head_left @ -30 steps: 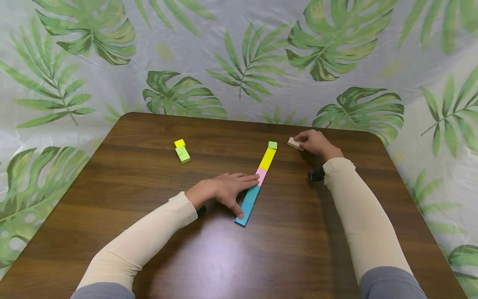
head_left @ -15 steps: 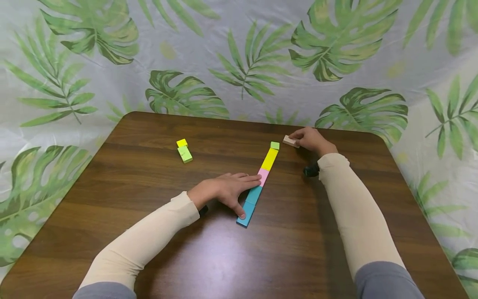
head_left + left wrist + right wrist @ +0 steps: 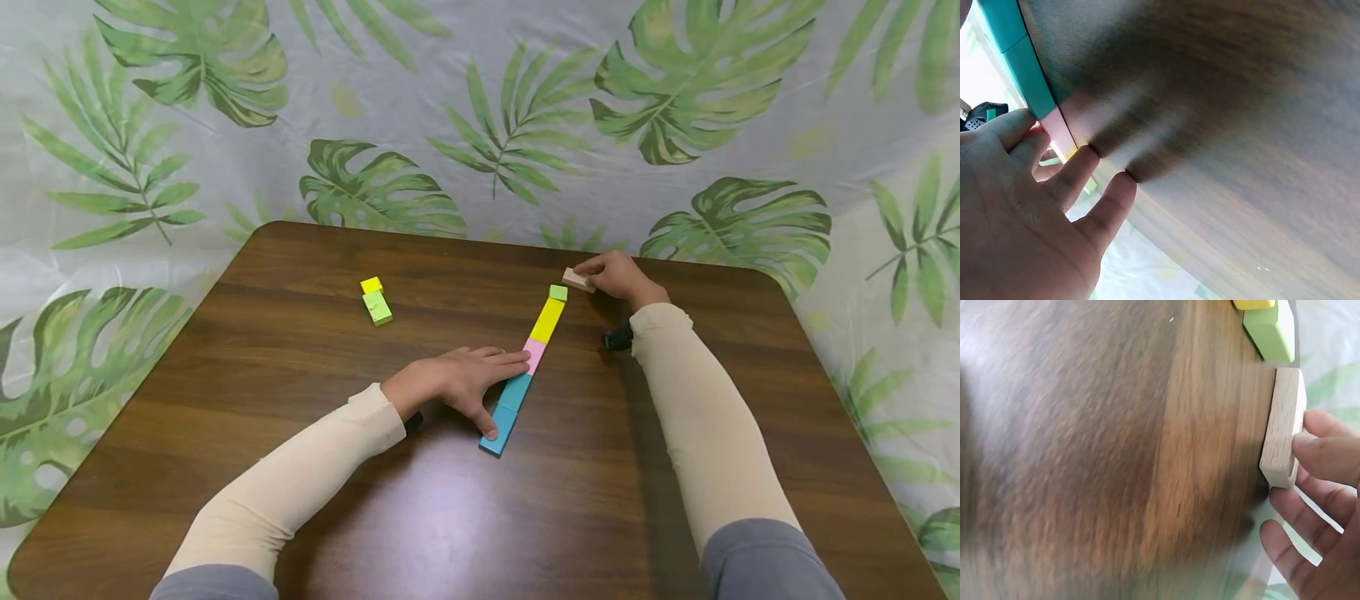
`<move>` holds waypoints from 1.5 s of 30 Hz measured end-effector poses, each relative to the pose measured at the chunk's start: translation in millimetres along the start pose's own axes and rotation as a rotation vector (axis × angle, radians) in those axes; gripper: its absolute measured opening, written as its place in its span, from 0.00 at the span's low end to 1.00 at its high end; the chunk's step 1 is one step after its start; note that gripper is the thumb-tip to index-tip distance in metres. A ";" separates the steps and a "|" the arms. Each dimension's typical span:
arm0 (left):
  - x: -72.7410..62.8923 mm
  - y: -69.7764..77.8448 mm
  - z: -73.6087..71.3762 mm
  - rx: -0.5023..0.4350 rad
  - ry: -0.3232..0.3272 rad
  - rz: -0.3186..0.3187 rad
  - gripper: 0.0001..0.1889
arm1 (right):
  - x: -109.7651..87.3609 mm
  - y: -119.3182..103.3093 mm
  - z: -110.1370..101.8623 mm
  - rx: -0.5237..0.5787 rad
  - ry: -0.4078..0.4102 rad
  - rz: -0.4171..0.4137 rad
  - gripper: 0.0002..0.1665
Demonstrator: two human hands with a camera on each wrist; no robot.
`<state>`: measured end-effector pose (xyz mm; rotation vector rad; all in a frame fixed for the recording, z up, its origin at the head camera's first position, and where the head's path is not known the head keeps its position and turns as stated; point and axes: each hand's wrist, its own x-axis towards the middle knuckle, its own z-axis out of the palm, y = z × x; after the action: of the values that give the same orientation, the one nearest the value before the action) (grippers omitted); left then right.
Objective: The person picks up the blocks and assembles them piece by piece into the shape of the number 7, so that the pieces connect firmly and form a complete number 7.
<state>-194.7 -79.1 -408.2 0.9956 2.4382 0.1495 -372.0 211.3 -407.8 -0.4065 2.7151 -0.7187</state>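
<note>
A slanting row of blocks lies on the table: two blue blocks (image 3: 515,390) at the near end, a pink block (image 3: 536,356), a yellow block (image 3: 547,321), and a small green block (image 3: 558,293) at the far end. My left hand (image 3: 467,382) spreads along the row's left side, fingers straight. Its thumb touches the nearest blue block and its fingertips reach the pink one. Beyond the green end, my right hand (image 3: 624,277) pinches a plain wooden block (image 3: 1282,425) between thumb and fingers. In the right wrist view, a narrow gap separates this block from the green one.
At the back left of the brown table (image 3: 300,400) lie a small yellow block (image 3: 371,285) and a light green block (image 3: 378,308), close together. The table's far edge runs just behind the right hand, with a leaf-patterned cloth (image 3: 390,100) hanging beyond it.
My right hand has slid the wooden block leftward, closer to the green end of the row. The left hand keeps its place on the blocks while the head view shifts slightly.
</note>
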 end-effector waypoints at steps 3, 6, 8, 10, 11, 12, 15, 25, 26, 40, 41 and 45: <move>0.3 0.4 -0.6 -0.005 0.001 0.002 0.56 | 1.9 -1.9 0.1 0.002 -0.002 0.015 0.24; 0.6 1.0 -0.9 -0.007 -0.001 0.002 0.56 | 4.8 -3.2 1.4 0.005 -0.002 0.015 0.25; 0.8 1.4 -0.6 -0.012 -0.002 0.002 0.56 | 6.6 -4.1 2.8 0.004 -0.003 0.009 0.24; 1.0 1.6 0.0 -0.014 -0.003 0.004 0.56 | 8.1 -4.7 4.3 0.012 -0.010 0.006 0.24; 1.2 1.6 0.2 -0.016 -0.002 0.006 0.56 | 8.1 -5.2 4.7 0.014 -0.015 0.005 0.24; 1.4 1.7 0.5 -0.014 0.000 0.008 0.56 | 8.2 -6.0 4.9 0.013 -0.017 0.004 0.24; 1.5 2.0 0.6 -0.010 0.005 0.013 0.56 | 8.3 -9.9 4.8 0.011 -0.028 0.008 0.25; 0.2 0.5 -1.5 -0.002 0.002 0.004 0.56 | 20.8 -29.3 8.9 0.012 -0.034 0.009 0.25; 0.2 0.2 -1.7 -0.002 0.002 0.003 0.56 | 22.2 -31.1 9.8 0.017 -0.034 0.010 0.25; 1.9 -2.1 1.8 -0.024 0.001 0.010 0.57 | 34.8 -41.3 25.1 0.084 -0.055 0.008 0.24; 1.7 -2.3 1.7 -0.026 -0.001 0.008 0.57 | 34.9 -42.0 25.3 0.085 -0.055 0.006 0.24; 1.1 -3.3 1.4 -0.028 -0.004 0.004 0.57 | 35.9 -46.4 28.0 0.080 -0.037 -0.011 0.23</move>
<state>-196.8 -80.8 -410.7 0.9882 2.4244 0.1823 -385.9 148.2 -414.8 -0.4115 2.6417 -0.8112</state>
